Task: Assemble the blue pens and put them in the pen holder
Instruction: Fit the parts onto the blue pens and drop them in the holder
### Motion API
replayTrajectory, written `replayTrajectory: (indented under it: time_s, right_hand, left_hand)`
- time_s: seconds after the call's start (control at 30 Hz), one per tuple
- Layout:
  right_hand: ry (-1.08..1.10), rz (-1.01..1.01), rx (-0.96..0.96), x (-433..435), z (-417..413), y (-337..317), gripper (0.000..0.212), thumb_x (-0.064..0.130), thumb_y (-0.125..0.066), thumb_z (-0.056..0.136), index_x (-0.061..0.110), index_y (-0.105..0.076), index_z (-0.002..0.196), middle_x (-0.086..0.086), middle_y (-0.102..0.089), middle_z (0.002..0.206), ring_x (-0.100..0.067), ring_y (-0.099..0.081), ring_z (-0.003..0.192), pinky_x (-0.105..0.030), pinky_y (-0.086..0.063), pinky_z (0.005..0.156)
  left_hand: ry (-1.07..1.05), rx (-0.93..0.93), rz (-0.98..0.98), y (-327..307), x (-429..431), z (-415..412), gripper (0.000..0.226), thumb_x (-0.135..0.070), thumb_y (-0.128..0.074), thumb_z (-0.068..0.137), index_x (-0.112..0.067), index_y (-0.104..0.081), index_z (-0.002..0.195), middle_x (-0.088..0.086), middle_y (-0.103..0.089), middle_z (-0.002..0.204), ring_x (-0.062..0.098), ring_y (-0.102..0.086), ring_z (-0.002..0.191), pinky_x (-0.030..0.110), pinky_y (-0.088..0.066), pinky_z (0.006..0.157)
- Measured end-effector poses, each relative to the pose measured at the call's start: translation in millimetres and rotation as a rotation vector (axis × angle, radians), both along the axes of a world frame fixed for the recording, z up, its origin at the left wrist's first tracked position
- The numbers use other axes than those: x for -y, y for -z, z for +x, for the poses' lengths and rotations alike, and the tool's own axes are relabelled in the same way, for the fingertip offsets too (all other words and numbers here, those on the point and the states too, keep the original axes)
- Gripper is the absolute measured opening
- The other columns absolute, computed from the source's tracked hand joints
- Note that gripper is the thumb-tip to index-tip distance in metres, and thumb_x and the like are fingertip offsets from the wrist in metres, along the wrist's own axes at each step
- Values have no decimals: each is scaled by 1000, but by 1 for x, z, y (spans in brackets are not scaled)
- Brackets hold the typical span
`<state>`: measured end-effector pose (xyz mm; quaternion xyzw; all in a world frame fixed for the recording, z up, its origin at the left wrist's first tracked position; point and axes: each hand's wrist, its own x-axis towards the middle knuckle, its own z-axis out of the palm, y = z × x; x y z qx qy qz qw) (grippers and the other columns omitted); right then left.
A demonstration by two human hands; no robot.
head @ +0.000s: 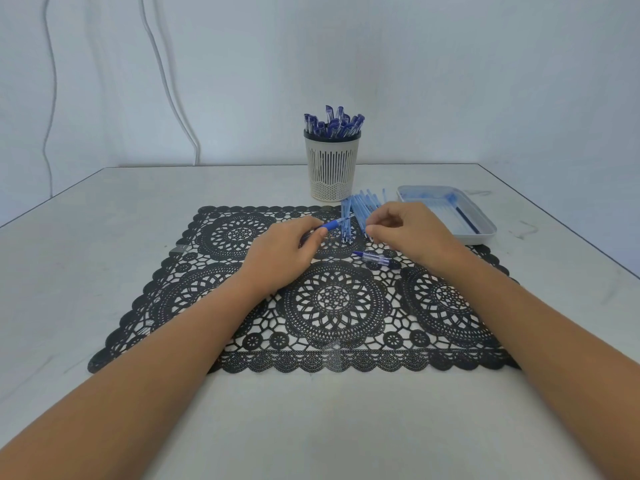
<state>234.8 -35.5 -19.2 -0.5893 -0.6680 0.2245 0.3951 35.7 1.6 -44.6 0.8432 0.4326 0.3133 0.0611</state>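
The left hand is pinching a partly built blue pen between thumb and curled fingers, over the far middle of the black lace mat. The pen's dark blue grip is showing just past the thumb, and its clear front end is pointing toward two o'clock, reaching the edge of the pile of loose blue pen parts.

That pile is lying at about one o'clock from the mat's centre, on the mat's far edge, with the pieces fanning out toward the pen holder. The right hand is hovering at the pile's three o'clock side with its fingers curled and its fingertips touching the near ends of the pieces. I cannot tell whether it is actually pinching one.

A single pen cap, clear with a blue end, is lying flat on the mat at six o'clock from the pile, between the two hands and just below the right hand's knuckles.

The pen holder, pale with slotted sides, is standing upright on the white worktop at twelve o'clock from the mat, just beyond the pile. Finished pens with blue caps are crowding its mouth. A shallow white tray is sitting at two o'clock from the mat, near the right hand, and is holding a dark blue stick-like part.
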Motion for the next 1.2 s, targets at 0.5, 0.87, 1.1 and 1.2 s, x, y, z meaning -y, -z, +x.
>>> replayTrajectory:
  time_s: [0.5,0.87,1.1,1.2]
  right_hand:
    - [-137,10,257,5,-7,2,10,18,-57,88,28,-59,89,19,-55,76,3,-46,61,-4,-35,55]
    - [-33,25,-44,-1,-7,1,7,21,-58,90,20,-64,87,6,-62,70,4,-53,57,-4,-38,53]
    - [136,-33,-312,-13,18,0,15,13,-51,94,17,-58,81,2,-59,71,-6,-51,58,-19,-44,56]
    - [285,40,-472,-18,31,-6,12,10,-49,94,8,-60,88,0,-57,69,-8,-50,59,-16,-45,54]
  left_hand:
    - [-16,75,-12,0,-2,-1,24,-33,-44,96,-21,-60,109,-6,-59,74,3,-47,63,26,-37,56]
    - [98,-28,50,2,1,3,23,-32,-47,95,-19,-62,106,-22,-47,69,-4,-44,62,25,-35,56]
    - [19,-18,10,1,-1,1,25,-35,-45,95,-22,-61,109,-13,-57,76,0,-49,67,26,-40,57]
    - [-40,4,-5,0,-2,0,25,-35,-45,95,-22,-61,109,-4,-62,82,11,-54,74,28,-45,62]
